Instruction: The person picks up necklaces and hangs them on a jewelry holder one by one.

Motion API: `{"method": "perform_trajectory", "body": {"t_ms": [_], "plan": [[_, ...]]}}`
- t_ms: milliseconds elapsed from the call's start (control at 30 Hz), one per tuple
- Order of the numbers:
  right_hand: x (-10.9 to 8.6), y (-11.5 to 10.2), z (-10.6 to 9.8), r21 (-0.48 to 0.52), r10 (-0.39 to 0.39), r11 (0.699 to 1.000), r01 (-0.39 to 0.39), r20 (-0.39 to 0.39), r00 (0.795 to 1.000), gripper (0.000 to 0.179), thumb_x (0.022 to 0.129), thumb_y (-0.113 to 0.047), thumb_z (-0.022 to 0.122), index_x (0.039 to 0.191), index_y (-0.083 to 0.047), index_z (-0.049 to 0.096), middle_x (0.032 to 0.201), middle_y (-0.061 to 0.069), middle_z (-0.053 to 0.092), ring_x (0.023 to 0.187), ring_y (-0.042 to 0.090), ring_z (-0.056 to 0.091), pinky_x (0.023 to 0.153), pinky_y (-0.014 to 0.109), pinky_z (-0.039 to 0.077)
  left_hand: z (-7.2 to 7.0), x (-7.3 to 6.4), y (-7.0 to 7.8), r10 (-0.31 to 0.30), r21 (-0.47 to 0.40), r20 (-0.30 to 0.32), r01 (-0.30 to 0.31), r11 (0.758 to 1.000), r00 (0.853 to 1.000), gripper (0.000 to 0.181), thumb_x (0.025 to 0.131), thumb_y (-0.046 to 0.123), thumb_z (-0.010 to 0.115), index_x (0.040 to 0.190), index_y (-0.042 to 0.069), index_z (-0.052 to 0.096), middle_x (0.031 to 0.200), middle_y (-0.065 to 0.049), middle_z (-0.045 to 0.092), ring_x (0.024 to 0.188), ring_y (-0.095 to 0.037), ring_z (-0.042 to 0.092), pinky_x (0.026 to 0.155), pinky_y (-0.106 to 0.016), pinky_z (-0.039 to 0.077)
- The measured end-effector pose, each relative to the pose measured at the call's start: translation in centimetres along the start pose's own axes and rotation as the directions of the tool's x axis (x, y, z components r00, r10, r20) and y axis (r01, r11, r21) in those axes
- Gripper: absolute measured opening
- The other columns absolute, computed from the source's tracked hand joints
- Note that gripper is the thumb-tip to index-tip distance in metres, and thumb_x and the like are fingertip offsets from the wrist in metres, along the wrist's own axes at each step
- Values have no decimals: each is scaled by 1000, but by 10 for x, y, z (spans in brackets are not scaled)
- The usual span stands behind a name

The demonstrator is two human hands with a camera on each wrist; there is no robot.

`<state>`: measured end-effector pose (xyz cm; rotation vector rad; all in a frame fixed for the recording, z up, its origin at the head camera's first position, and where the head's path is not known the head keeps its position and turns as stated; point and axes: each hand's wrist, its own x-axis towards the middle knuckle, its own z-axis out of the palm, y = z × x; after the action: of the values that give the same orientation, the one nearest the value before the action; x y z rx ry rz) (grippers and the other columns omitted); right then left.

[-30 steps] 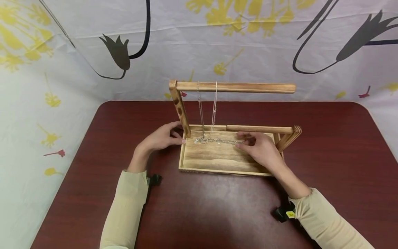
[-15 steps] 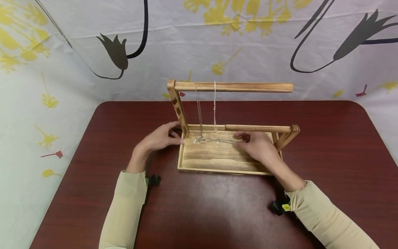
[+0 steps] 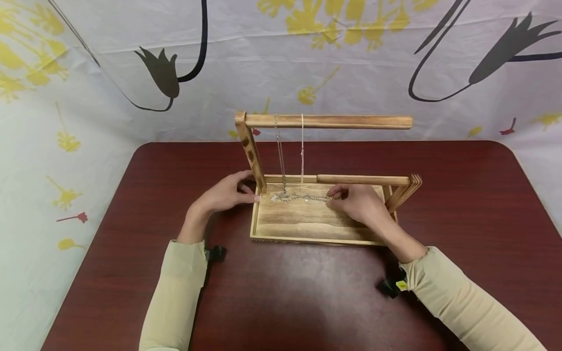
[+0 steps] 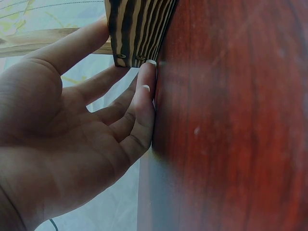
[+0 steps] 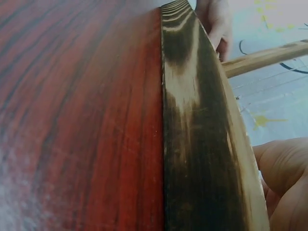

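A wooden jewelry stand (image 3: pixel 290 222) with a shallow tray base stands on the table. My left hand (image 3: pixel 219 194) grips its back left corner; in the left wrist view, thumb and fingers lie around the dark-striped end (image 4: pixel 139 31). Inside the tray a silver chain necklace (image 3: pixel 298 197) lies stretched sideways, a small pale pendant at its left end. My right hand (image 3: pixel 362 204) reaches over the tray and pinches the chain's right end between thumb and fingers. From the upper bar (image 3: pixel 351 121) hang two more necklaces, a chain (image 3: pixel 280 153) and a thinner, paler one (image 3: pixel 302 156).
A lower wooden bar (image 3: pixel 362 180) runs along the tray's back to a slanted right support (image 3: pixel 404 192). The upper bar's right end is free. Dark red table (image 3: pixel 307 292) surrounds the stand, with a patterned cloth (image 3: pixel 246 58) hanging behind.
The right hand has shifted slightly left with the chain end. The paler hanging necklace has swung from a slant to straight down. The left hand keeps its hold on the stand.
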<state>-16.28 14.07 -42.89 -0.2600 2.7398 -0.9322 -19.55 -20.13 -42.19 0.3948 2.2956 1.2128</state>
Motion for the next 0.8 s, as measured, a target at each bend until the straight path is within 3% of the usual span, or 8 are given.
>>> {"method": "perform_trajectory", "body": {"t_ms": [300,800], "plan": [[1,-2,2,-46,53,998,-53,-7,999,12,85,-32,76,91,-22,73,82,-6,66,77,16,58,70,33,43,0,-1,0,-9,9,-2,9,1000,1000,75,93,19,73,154,6,32,146,-14,46,106,-27,63,83,-38,50],[-1,-3,5,-45,41,998,-42,-34,999,8,85,-32,77,83,-24,78,75,-7,66,71,14,58,63,31,42,1,-1,0,-24,26,0,24,999,1000,77,94,22,72,155,5,29,147,-14,45,109,-28,61,86,-41,49]]}}
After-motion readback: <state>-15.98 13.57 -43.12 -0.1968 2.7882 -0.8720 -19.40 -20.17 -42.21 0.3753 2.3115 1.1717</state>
